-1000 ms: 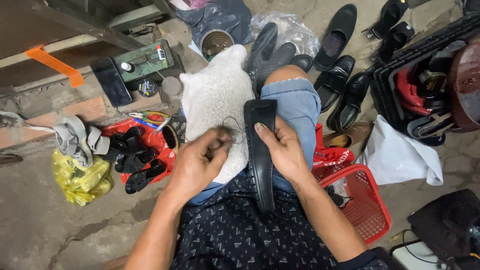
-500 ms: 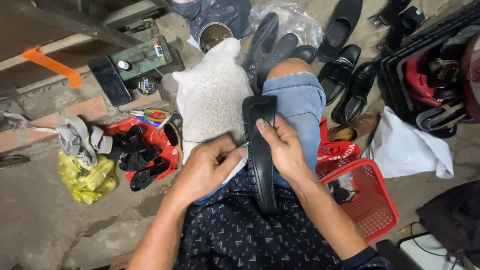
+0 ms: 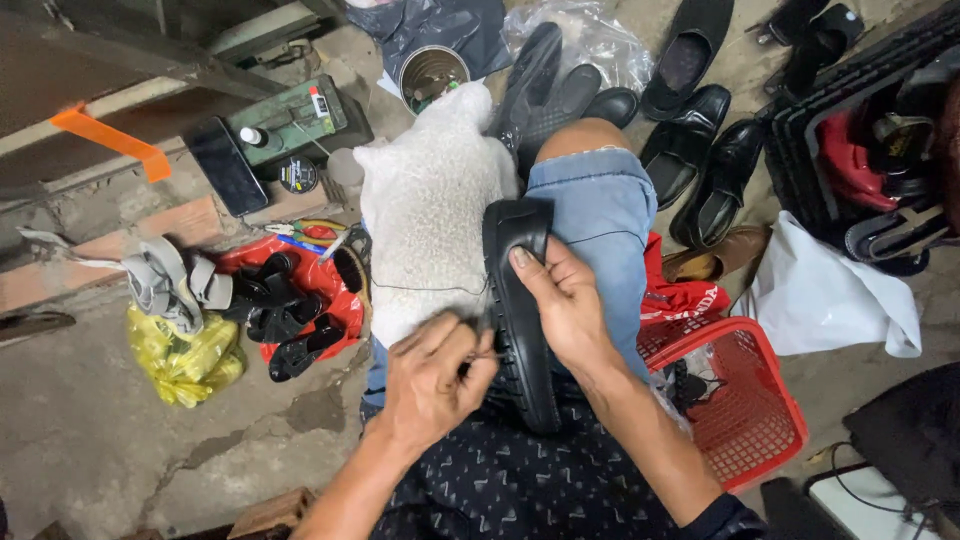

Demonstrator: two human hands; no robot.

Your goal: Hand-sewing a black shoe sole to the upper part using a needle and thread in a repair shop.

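The black shoe (image 3: 520, 310) lies sole-side out along the person's lap, between the white fleece cloth (image 3: 430, 210) on the left knee and the blue jeans (image 3: 598, 215) on the right. The right hand (image 3: 565, 300) presses it down, fingers spread over the sole edge and thumb near the toe. The left hand (image 3: 432, 378), just left of the shoe's middle, is pinched shut on something thin at the sole's rim, likely a needle, though it is too small to be sure. One dark thread (image 3: 430, 290) runs from that pinch across the cloth, and another loop shows on the jeans beyond the shoe. Judging by this, stitching along the sole edge is under way around the mid-length; how much seam is finished cannot be told, since the stitches do not show. Counted outward from the shoe: one red basket (image 3: 745, 400) to its right, one white bag (image 3: 830, 300) past that, about five dark shoes (image 3: 700, 170) beyond the knee, one open tin can (image 3: 432, 75) above the cloth. Left of the shoe lie one red bag (image 3: 335, 290) with several black heel pieces, one yellow bag (image 3: 185, 355), one dark phone (image 3: 225, 165) and one green box (image 3: 290, 120).
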